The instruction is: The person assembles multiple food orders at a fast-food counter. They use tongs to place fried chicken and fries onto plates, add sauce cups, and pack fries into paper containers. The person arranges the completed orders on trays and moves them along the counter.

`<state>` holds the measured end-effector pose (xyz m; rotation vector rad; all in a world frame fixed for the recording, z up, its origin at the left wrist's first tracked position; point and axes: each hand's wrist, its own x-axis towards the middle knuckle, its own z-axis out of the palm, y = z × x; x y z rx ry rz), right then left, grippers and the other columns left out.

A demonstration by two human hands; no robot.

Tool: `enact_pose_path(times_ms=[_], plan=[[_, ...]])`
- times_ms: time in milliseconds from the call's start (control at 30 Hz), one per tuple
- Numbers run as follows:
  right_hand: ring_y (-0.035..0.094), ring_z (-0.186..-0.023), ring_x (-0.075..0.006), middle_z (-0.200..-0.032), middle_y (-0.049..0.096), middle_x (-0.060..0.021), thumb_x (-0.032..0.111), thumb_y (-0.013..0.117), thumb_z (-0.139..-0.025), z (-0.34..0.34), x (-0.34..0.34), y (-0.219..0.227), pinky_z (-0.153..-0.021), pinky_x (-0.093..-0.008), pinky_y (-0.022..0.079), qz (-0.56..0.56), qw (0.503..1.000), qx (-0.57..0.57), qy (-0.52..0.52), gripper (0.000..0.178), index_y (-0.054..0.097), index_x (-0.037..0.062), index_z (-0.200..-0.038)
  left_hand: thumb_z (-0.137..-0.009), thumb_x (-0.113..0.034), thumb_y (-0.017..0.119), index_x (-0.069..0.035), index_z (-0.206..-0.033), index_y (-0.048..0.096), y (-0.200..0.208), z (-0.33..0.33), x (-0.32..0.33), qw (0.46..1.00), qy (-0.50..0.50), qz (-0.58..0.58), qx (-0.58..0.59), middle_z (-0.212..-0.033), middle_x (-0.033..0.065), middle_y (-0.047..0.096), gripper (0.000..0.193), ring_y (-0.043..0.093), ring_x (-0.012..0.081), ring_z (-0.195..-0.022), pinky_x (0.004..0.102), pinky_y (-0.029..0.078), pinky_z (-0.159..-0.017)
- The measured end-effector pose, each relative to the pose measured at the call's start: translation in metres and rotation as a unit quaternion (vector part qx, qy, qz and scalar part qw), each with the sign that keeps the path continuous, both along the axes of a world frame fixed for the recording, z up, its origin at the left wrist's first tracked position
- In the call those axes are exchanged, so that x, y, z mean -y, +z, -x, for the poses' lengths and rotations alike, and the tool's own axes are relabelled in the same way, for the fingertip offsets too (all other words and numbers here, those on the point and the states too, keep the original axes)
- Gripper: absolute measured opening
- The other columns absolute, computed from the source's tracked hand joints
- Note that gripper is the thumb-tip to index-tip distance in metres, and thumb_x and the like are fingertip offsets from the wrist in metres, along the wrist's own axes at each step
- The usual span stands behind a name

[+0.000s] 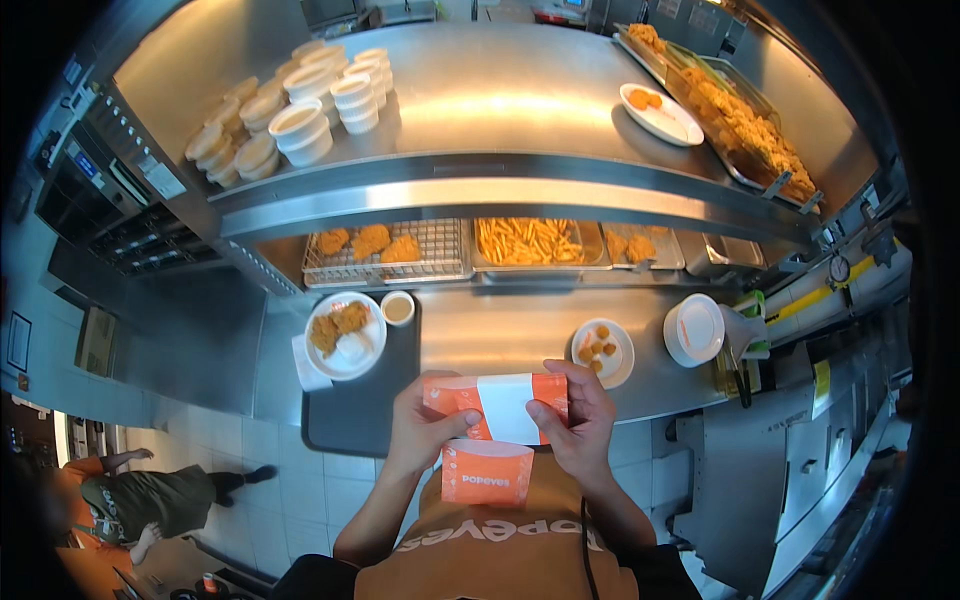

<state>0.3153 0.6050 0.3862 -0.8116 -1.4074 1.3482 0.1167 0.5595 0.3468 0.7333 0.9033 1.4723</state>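
Observation:
Both my hands hold an orange-and-white cardboard food carton in front of my apron, just off the counter's near edge. My left hand grips its left end, thumb across the front. At the right end, my right hand is closed round it, with the thumb pressed near the white middle panel. An orange flap hangs below the carton. To the left, a white plate with fried chicken and a white scoop of food rests on a dark tray. A small sauce cup stands beside it.
A white plate with small fried pieces and a plate stack stand right. Beyond are a wire-rack tray of chicken and a pan of fries. Lidded cups fill the upper shelf's left. A co-worker is at lower left.

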Motion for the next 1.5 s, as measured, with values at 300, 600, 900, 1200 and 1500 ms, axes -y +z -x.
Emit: enact_pose_path(times_ms=[300, 600, 900, 1200, 1500], plan=[[0.063, -0.100, -0.0158, -0.112, 0.065, -0.0098, -0.001, 0.062, -0.091, -0.052, 0.061, -0.110, -0.089, -0.0299, 0.052, 0.353, 0.927, -0.117, -0.058, 0.040, 0.050, 0.0007, -0.130, -0.079, -0.019, 0.083, 0.000, -0.140, 0.041, -0.109, -0.036, 0.052, 0.946, -0.248, 0.181, 0.101, -0.133, 0.0120, 0.056, 0.076, 0.055, 0.0214, -0.121, 0.0381, 0.045, -0.103], [0.053, -0.126, -0.0270, -0.138, 0.053, -0.0130, 0.028, 0.051, -0.101, -0.141, 0.049, -0.193, -0.107, -0.0449, 0.043, 0.429, 0.829, -0.333, -0.133, 0.046, 0.043, 0.0046, -0.140, -0.087, -0.019, 0.072, 0.002, -0.122, 0.064, -0.147, -0.026, 0.010, 0.856, -0.500, -0.078, -0.108, -0.131, 0.0151, 0.061, 0.042, 0.054, 0.0261, -0.126, 0.0375, 0.038, -0.107], [0.057, -0.122, -0.0245, -0.137, 0.055, -0.0122, 0.026, 0.052, -0.100, -0.150, -0.010, -0.227, -0.101, -0.0420, 0.049, 0.456, 0.831, -0.320, -0.012, 0.047, 0.043, 0.0050, -0.141, -0.089, 0.000, 0.061, 0.002, -0.108, 0.071, -0.166, -0.035, -0.021, 0.924, -0.325, 0.076, -0.189, -0.115, 0.0106, 0.070, 0.021, 0.068, 0.0209, -0.100, 0.0313, 0.052, -0.086], [0.063, -0.075, -0.0197, -0.090, 0.063, -0.0084, 0.053, 0.065, -0.087, -0.148, -0.066, -0.169, -0.063, -0.0324, 0.052, 0.383, 0.887, -0.224, 0.131, 0.059, 0.055, 0.0043, -0.118, -0.076, -0.003, 0.079, 0.006, -0.126, 0.055, 0.005, 0.005, -0.100, 0.998, 0.032, -0.046, 0.028, -0.117, 0.0128, 0.065, 0.057, 0.063, 0.0206, -0.109, 0.0381, 0.052, -0.095], [0.060, -0.091, -0.0180, -0.103, 0.061, -0.0066, 0.038, 0.062, -0.094, -0.124, -0.129, -0.148, -0.078, -0.0324, 0.051, 0.344, 0.898, -0.198, 0.189, 0.050, 0.048, 0.0077, -0.131, -0.081, -0.002, 0.076, 0.001, -0.123, 0.056, 0.392, 0.086, -0.144, 0.519, 0.566, -0.584, -0.262, -0.113, 0.0108, 0.062, 0.047, 0.062, 0.0183, -0.103, 0.0309, 0.053, -0.089]])
